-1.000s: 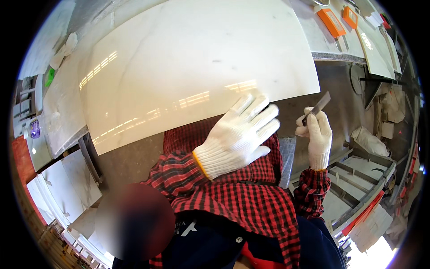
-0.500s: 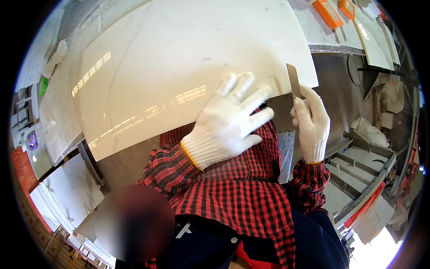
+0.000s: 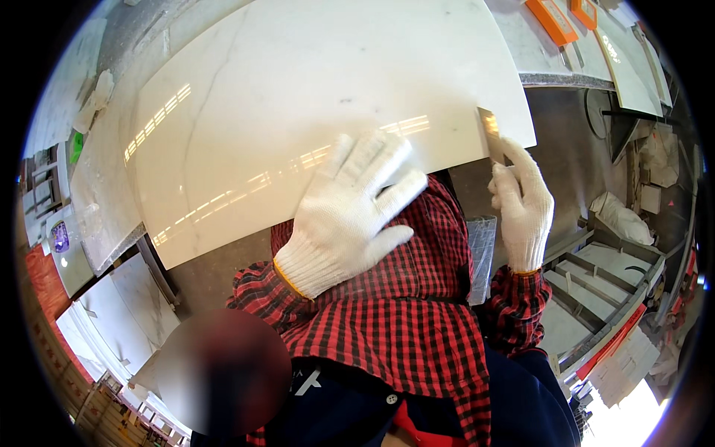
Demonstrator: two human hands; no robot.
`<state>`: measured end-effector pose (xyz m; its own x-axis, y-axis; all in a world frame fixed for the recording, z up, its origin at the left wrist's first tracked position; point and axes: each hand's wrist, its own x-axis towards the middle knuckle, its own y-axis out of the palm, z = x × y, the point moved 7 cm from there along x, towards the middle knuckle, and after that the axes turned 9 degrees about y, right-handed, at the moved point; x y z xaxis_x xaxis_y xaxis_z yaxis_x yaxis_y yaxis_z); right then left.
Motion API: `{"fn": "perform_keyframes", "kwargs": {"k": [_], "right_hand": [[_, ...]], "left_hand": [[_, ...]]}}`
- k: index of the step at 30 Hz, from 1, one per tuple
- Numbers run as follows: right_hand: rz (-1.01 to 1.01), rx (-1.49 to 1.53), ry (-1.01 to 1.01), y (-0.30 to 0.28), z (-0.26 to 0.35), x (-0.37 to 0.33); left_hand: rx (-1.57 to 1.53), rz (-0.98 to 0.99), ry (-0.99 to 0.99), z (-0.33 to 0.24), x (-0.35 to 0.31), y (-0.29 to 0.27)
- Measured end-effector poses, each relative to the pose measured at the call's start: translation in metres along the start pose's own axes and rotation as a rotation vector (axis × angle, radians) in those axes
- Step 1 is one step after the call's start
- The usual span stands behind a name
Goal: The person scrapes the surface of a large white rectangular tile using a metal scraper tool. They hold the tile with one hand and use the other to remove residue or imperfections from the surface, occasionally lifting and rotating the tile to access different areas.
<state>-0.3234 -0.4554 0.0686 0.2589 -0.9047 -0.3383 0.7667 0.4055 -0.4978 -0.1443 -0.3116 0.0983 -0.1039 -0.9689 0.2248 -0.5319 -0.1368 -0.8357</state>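
A large glossy white slab (image 3: 298,89) with faint grey veins lies before me, its near edge running close to my body. My left hand (image 3: 344,216), in a white knitted glove, is open, the fingertips over the near edge of the slab and seemingly resting on it. Off the slab's near right corner is my right hand (image 3: 525,208), gloved the same way. Its thumb and fingers pinch a thin flat metal blade (image 3: 489,132), which stands up from the grip with its far end over the slab. The blade's lower end is hidden in the glove.
Orange boxes (image 3: 552,21) sit on the worktop at the far right. A grey metal frame (image 3: 596,294) stands low at my right, with a white sack (image 3: 624,220) beside it. More white slabs (image 3: 123,313) lean at the lower left.
My left hand has shifted left along the slab's near edge, its fingers turning to point more away from me. The right hand keeps the blade, which now catches the light.
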Motion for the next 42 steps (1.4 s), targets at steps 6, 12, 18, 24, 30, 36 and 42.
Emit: {"fn": "perform_keyframes", "kwargs": {"k": [6,12,18,24,30,36,42], "right_hand": [[-0.114,-0.047,0.019,-0.021,-0.009,0.006],[-0.114,-0.022,0.021,-0.020,-0.005,0.003],[-0.083,0.020,0.032,-0.018,-0.010,0.006],[-0.124,0.021,0.059,-0.026,-0.014,0.006],[-0.167,0.031,0.033,-0.028,-0.015,0.007],[-0.176,-0.013,0.029,-0.031,-0.013,0.007],[-0.167,0.068,0.036,-0.038,-0.021,0.011]], "left_hand": [[0.024,0.096,-0.013,-0.008,0.020,0.014],[-0.017,0.096,0.132,-0.035,0.045,0.049],[-0.012,0.127,0.165,-0.037,0.054,0.048],[0.123,0.065,0.049,-0.010,0.061,0.038],[0.121,0.119,0.121,-0.028,0.068,0.070],[0.034,0.084,0.129,-0.033,0.069,0.064],[0.239,0.046,-0.039,0.028,0.032,0.030]]}}
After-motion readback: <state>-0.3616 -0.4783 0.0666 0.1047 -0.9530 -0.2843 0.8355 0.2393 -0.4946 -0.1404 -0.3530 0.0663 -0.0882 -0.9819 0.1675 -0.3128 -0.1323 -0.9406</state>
